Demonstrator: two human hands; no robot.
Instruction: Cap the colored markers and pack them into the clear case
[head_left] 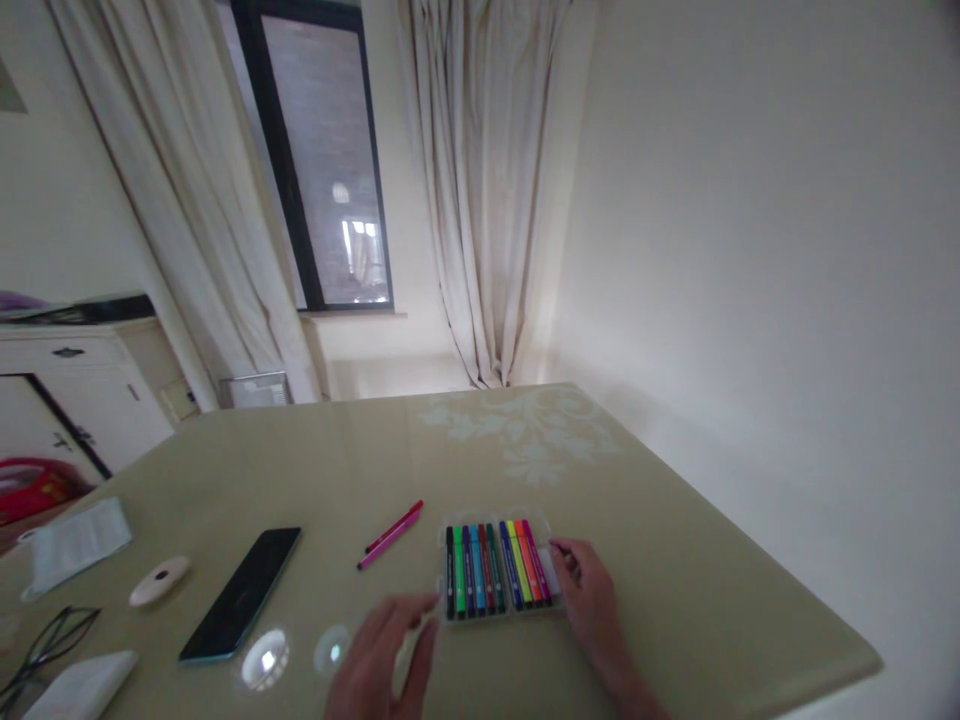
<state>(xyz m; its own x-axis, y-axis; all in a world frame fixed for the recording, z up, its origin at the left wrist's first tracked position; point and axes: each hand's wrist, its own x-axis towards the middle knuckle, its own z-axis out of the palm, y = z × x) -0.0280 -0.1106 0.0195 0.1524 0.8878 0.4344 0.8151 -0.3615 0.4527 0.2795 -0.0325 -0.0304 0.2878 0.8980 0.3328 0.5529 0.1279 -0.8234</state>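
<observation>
A clear plastic marker case (495, 617) lies opened flat on the table, with a row of coloured markers (475, 570) in its left half. Several more markers (525, 563) fill most of the right half, and a bare strip shows at its right end. My right hand (589, 585) is at that end, fingers curled in against the case's right edge. By the lower left corner is my left hand (390, 645), thumb and fingers apart, a fingertip close to or touching the case. Two loose pens, a red one (394, 526) and a pink one (388, 541), lie beyond it to the left.
Left on the table (315, 460) are a black phone (244, 595), a pale oval object (159, 581), a face mask (79, 545), glasses (52, 640) and a white packet-like item (82, 688). A wall (750, 250) runs along the right side. Curtains (487, 180) hang behind.
</observation>
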